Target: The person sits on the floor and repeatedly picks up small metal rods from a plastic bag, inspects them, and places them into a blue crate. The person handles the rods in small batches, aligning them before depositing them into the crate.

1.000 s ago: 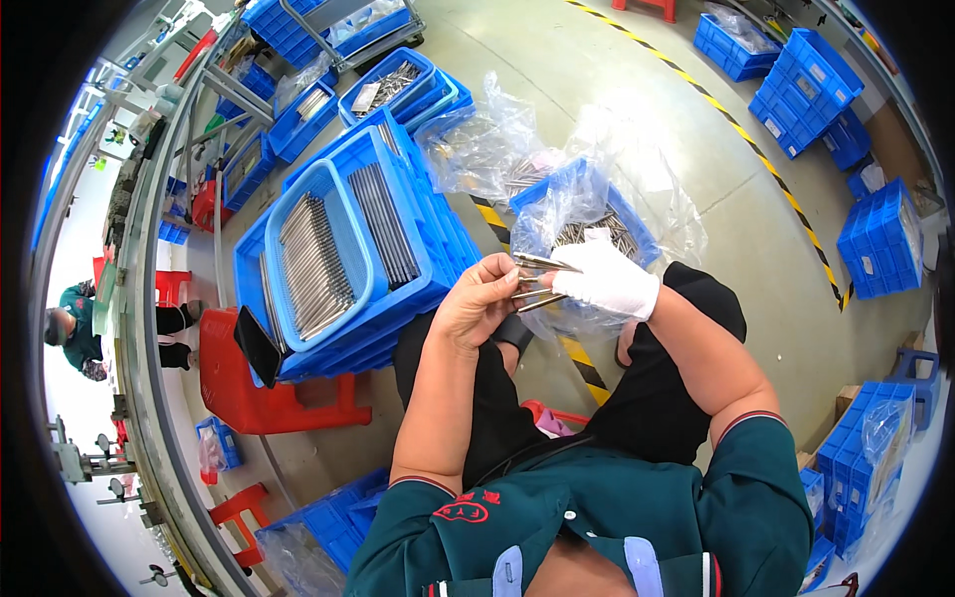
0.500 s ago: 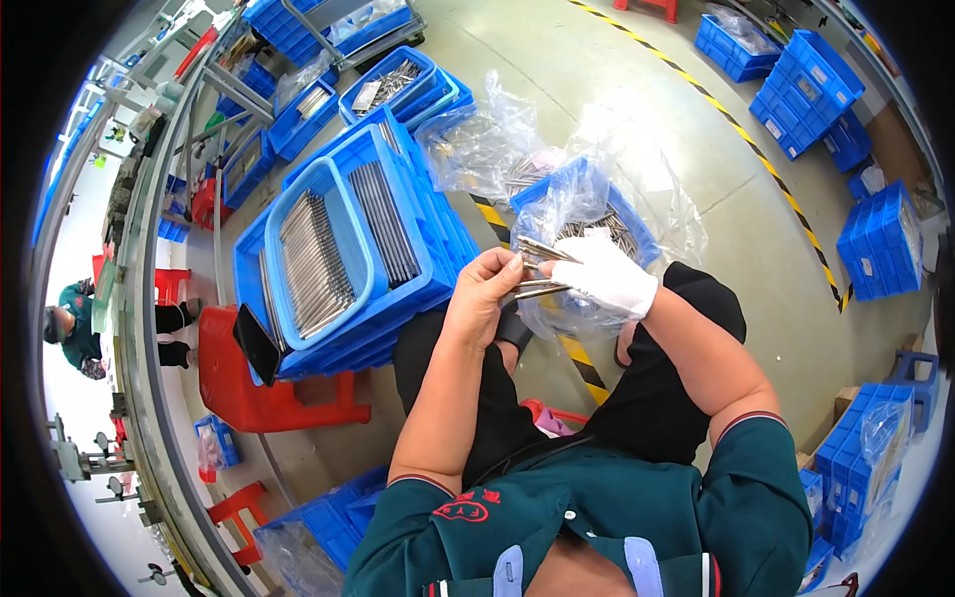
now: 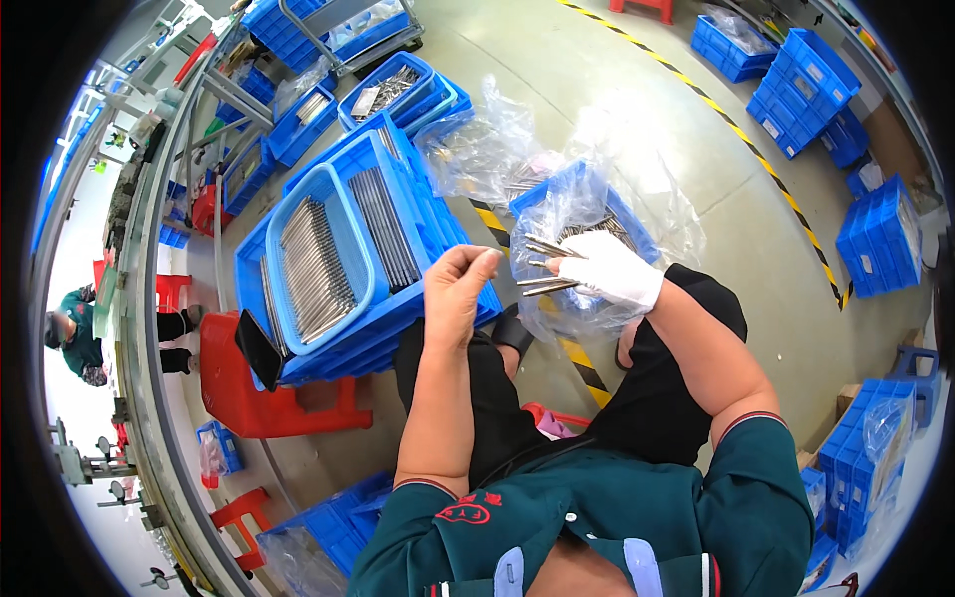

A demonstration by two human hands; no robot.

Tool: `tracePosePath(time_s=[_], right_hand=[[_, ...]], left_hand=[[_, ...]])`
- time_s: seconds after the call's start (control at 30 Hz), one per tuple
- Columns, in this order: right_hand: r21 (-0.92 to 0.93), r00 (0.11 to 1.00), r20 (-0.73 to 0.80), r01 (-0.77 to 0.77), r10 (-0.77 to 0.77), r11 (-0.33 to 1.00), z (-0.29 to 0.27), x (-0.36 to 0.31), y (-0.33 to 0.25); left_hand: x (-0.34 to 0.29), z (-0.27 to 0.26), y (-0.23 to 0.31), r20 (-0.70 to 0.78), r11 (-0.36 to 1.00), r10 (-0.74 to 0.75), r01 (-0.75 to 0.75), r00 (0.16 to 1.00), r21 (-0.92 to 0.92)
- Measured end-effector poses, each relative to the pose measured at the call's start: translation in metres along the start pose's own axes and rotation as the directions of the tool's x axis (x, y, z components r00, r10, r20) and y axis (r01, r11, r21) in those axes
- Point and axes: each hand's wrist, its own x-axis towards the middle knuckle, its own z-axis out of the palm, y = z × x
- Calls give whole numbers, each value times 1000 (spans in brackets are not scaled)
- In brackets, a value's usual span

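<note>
My right hand [image 3: 609, 271], in a white glove, grips several slim metal rods [image 3: 545, 286]; their ends stick out to the left, slightly fanned. Apart from it, to the left, my bare left hand [image 3: 460, 289] is closed, with thumb and fingers pinched together. Whether anything small sits in that pinch cannot be made out. Just beyond the right hand, a blue bin lined with clear plastic [image 3: 629, 214] holds a loose heap of similar metal pieces. Left of my left hand, a light blue tray [image 3: 370, 261] carries rods laid side by side in a neat row.
The tray rests on stacked blue crates [image 3: 438, 234], beside a row of dark rods [image 3: 383, 224]. A red stool [image 3: 224, 368] and a black phone-like slab [image 3: 261, 350] are at the left. Clear plastic sheeting [image 3: 477, 149] lies ahead. Another person [image 3: 80, 323] is at far left.
My left hand has moved left, away from the rods and my right hand, toward the crates. The right hand keeps its grip on the rods, almost in the same place.
</note>
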Motion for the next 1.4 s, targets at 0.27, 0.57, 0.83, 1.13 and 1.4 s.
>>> tracePosePath(time_s=[0.27, 0.57, 0.83, 1.13, 1.4], right_hand=[[15, 994, 87, 61, -62, 998, 10, -1, 1], [-64, 993, 103, 67, -60, 996, 10, -2, -2], [-20, 995, 93, 46, -44, 999, 13, -1, 1], [-84, 985, 169, 37, -22, 996, 10, -1, -6], [-15, 971, 238, 24, -19, 1000, 11, -4, -1]], left_hand=[[-1, 6, -8, 147, 987, -130, 143, 981, -80], [-2, 0, -1, 231, 977, -200, 212, 952, -26], [-1, -1, -3, 192, 976, -216, 216, 957, 23], [2, -4, -10, 159, 978, -181, 195, 971, -73], [-2, -5, 6, 292, 977, -208, 212, 934, 15]])
